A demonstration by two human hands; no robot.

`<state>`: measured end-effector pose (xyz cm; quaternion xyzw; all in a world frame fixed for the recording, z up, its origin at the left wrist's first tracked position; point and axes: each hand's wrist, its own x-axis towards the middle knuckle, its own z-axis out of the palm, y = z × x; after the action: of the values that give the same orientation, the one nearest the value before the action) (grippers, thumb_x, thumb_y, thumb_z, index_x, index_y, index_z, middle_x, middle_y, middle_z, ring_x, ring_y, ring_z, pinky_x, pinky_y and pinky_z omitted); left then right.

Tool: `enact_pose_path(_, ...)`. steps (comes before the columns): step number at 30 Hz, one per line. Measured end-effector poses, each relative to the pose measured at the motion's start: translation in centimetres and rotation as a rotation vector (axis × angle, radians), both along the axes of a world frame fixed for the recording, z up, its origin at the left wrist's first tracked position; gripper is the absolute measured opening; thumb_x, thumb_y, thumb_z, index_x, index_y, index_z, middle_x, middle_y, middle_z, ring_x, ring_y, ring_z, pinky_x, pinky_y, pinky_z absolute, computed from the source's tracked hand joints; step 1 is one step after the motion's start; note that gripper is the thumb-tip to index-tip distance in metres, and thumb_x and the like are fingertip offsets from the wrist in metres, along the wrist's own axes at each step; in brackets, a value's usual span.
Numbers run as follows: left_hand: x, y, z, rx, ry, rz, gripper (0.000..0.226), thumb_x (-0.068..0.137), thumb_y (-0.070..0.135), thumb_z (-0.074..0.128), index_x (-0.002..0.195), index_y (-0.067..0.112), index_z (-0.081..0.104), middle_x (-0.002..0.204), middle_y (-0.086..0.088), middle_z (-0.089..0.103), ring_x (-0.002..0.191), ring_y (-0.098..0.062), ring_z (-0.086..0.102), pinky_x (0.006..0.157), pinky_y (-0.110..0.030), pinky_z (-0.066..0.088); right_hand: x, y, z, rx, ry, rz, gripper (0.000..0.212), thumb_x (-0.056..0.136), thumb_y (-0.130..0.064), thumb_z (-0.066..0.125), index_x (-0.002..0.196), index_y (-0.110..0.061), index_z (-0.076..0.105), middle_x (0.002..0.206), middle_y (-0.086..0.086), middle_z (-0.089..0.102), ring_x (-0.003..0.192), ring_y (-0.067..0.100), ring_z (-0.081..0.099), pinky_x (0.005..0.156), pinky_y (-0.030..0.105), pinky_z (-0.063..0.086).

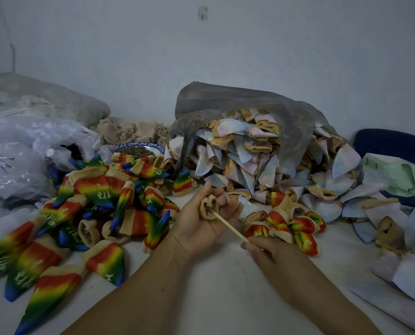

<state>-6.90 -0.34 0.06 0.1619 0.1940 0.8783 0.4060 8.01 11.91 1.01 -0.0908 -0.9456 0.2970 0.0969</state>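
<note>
My left hand (pixel 199 221) grips a small fabric cone piece (pixel 209 208) with its tan cuff opening facing me; a pale tip of it sticks out to the right past my fingers. My right hand (pixel 269 252) pinches a thin wooden stick (pixel 229 226), whose far end is pushed into the cuff opening. Both hands hover over the white table (pixel 213 286) near its middle.
Rainbow-printed cones (pixel 100 213) lie heaped at the left. Pale inside-out cones (pixel 262 160) spill from a grey plastic bag (pixel 237 102) behind my hands. A few partly turned pieces (pixel 296 228) sit right of my hands. A patterned bowl (pixel 138 149) and clear plastic bags (pixel 20 153) stand at the back left.
</note>
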Motion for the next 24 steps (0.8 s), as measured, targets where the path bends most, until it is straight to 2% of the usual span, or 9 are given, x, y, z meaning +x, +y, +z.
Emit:
enact_pose_path(4, 0.2, 0.0, 0.2, 0.018, -0.068, 0.059, 0.031, 0.086, 0.027, 0.058, 0.059, 0.011, 0.061, 0.054, 0.001, 0.056, 0.064, -0.017, 0.068, 0.075, -0.041, 0.059, -0.5, -1.2, -0.7, -0.095, 0.048, -0.026, 0.025, 0.097, -0.041, 0.044, 0.099, -0.029, 0.065, 0.08, 0.005, 0.066, 0.071, 0.012, 0.058, 0.06, 0.029, 0.042)
enact_pose_path(6, 0.2, 0.2, 0.2, 0.034, -0.162, 0.092, 0.024, 0.083, 0.025, 0.062, 0.064, 0.011, 0.06, 0.048, 0.004, 0.048, 0.052, -0.011, 0.06, 0.072, -0.04, 0.06, -0.8, -1.9, -1.1, -0.167, 0.044, -0.043, 0.023, 0.097, -0.041, 0.044, 0.096, -0.033, 0.065, 0.088, 0.005, 0.068, 0.077, 0.012, 0.061, 0.066, 0.029, 0.046)
enact_pose_path(9, -0.1, 0.7, -0.4, -0.049, -0.225, 0.211, 0.015, 0.076, 0.021, 0.068, 0.076, 0.01, 0.058, 0.047, 0.004, 0.037, 0.042, -0.008, 0.048, 0.068, -0.034, 0.059, -1.2, -2.1, -1.4, -0.176, 0.024, -0.05, 0.021, 0.098, -0.041, 0.044, 0.088, -0.038, 0.063, 0.075, 0.004, 0.063, 0.059, 0.003, 0.051, 0.051, 0.019, 0.035)
enact_pose_path(10, -0.3, 0.9, -0.5, -0.083, -0.225, 0.25, 0.016, 0.075, 0.022, 0.069, 0.078, 0.01, 0.059, 0.048, 0.004, 0.037, 0.043, -0.008, 0.049, 0.069, -0.034, 0.058, -1.3, -1.9, -1.4, -0.149, 0.02, -0.053, 0.022, 0.098, -0.042, 0.043, 0.09, -0.035, 0.063, 0.071, 0.003, 0.06, 0.057, 0.003, 0.049, 0.051, 0.019, 0.034)
enact_pose_path(13, -0.9, 0.9, -0.8, -0.11, -0.223, 0.328, 0.018, 0.084, 0.028, 0.067, 0.08, 0.011, 0.062, 0.053, 0.001, 0.049, 0.051, -0.012, 0.057, 0.076, -0.035, 0.053, -1.0, -1.0, -1.1, 0.029, 0.013, -0.078, 0.023, 0.098, -0.046, 0.04, 0.096, -0.034, 0.06, 0.069, -0.003, 0.059, 0.066, 0.006, 0.055, 0.06, 0.027, 0.043)
enact_pose_path(17, -1.6, 0.9, -1.0, -0.101, -0.22, 0.353, 0.022, 0.087, 0.03, 0.066, 0.075, 0.012, 0.064, 0.059, -0.001, 0.056, 0.059, -0.014, 0.064, 0.078, -0.035, 0.05, -0.5, 0.0, -0.7, 0.193, -0.008, -0.078, 0.021, 0.098, -0.045, 0.039, 0.091, -0.035, 0.056, 0.065, -0.009, 0.05, 0.065, 0.006, 0.049, 0.063, 0.029, 0.044)
enact_pose_path(21, -1.4, 1.1, -1.0, -0.14, -0.187, 0.336, 0.024, 0.075, 0.031, 0.071, 0.062, 0.012, 0.063, 0.061, -0.002, 0.057, 0.063, -0.016, 0.067, 0.08, -0.035, 0.05, -0.3, -0.1, -0.7, 0.225, -0.013, -0.078, 0.026, 0.099, -0.045, 0.038, 0.103, -0.032, 0.06, 0.078, -0.006, 0.06, 0.076, 0.009, 0.056, 0.07, 0.033, 0.05)
enact_pose_path(24, -1.3, 0.8, -1.2, -0.128, -0.161, 0.3, 0.025, 0.077, 0.031, 0.072, 0.063, 0.012, 0.065, 0.061, -0.002, 0.058, 0.064, -0.016, 0.067, 0.076, -0.035, 0.055, 0.0, -0.3, -0.6, 0.203, 0.007, -0.062, 0.025, 0.098, -0.045, 0.039, 0.1, -0.032, 0.06, 0.068, -0.007, 0.054, 0.068, 0.007, 0.052, 0.064, 0.03, 0.045)
